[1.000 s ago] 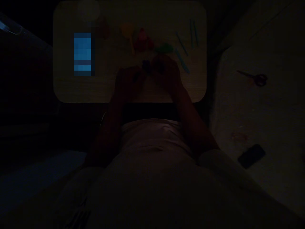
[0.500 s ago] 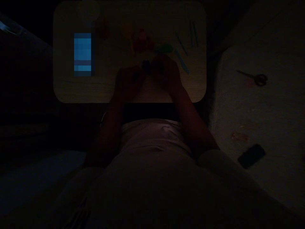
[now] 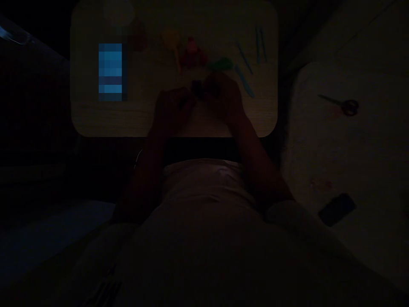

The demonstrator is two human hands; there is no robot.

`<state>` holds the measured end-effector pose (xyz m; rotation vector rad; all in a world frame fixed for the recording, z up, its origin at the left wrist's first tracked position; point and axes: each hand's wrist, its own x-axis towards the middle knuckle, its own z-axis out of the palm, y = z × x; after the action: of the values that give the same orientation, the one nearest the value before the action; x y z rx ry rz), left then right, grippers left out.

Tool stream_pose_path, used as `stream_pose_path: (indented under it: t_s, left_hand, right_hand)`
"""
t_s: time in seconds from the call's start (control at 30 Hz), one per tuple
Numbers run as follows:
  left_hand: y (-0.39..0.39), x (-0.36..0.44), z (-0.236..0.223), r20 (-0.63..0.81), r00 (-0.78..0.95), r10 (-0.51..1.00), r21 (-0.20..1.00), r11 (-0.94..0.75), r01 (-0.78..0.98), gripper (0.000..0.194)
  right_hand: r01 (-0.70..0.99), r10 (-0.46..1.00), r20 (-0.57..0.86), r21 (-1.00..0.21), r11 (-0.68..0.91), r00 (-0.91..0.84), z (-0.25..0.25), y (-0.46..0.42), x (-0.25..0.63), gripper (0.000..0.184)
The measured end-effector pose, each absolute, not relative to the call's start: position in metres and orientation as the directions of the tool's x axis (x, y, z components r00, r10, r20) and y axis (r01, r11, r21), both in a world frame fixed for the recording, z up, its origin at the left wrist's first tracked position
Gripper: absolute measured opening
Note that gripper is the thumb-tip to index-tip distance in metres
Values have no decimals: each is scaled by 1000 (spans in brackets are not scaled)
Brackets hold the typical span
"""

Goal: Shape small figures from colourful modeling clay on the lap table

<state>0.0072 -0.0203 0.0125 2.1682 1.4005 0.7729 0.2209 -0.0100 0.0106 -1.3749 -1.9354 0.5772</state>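
Lump of dark material [image 3: 197, 87], bluish in very low light, sits between two bare hands near the middle of a wood-grained tabletop [image 3: 128, 123]. At eight o'clock from it, the left hand [image 3: 175, 106] curls with bent fingers; at three o'clock, the right hand [image 3: 225, 96] bends in close beside it. Dark spots show within both hands, but the gloom hides whether either set of fingers grips, pinches or merely rests, and whether the lump touches them.

Work appears to center on the lump, its form too murky to read as complete or rough. Several colored pieces lie outside the hands: a red-and-pink piece [image 3: 192, 55] at twelve o'clock, a green piece [image 3: 220, 64] between one and two, and an orange piece [image 3: 171, 40] with a thin stalk at eleven. Whether these are finished cannot be told, nor how much remains.

Slim blue tools [image 3: 245, 81] lie between two and three o'clock, apart from the fingers. A dark red object [image 3: 138, 40] and, farther out, a pale round object [image 3: 119, 12] sit toward ten; a pixelated blue patch [image 3: 110, 70] glows at nine. On a separate pale surface [image 3: 367, 157], scissors [image 3: 349, 107] lie at three o'clock, a dark flat object [image 3: 337, 209] at four.
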Motion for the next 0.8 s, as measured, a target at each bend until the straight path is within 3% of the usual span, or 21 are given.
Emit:
stream_pose_path:
  t_s: [0.2, 0.37, 0.8]
  left_hand:
    - [-22, 10, 18, 194, 348, 917, 605, -391, 694, 30]
    - [-21, 9, 15, 161, 329, 931, 636, -352, 686, 40]
    - [-23, 9, 18, 224, 334, 915, 584, -401, 706, 20]
  right_hand:
    - [623, 918, 337, -679, 389, -207, 10, -10, 220, 14]
    - [647, 935, 288, -677, 352, -208, 11, -10, 220, 15]
    - [669, 937, 291, -659, 343, -193, 12, -10, 219, 15]
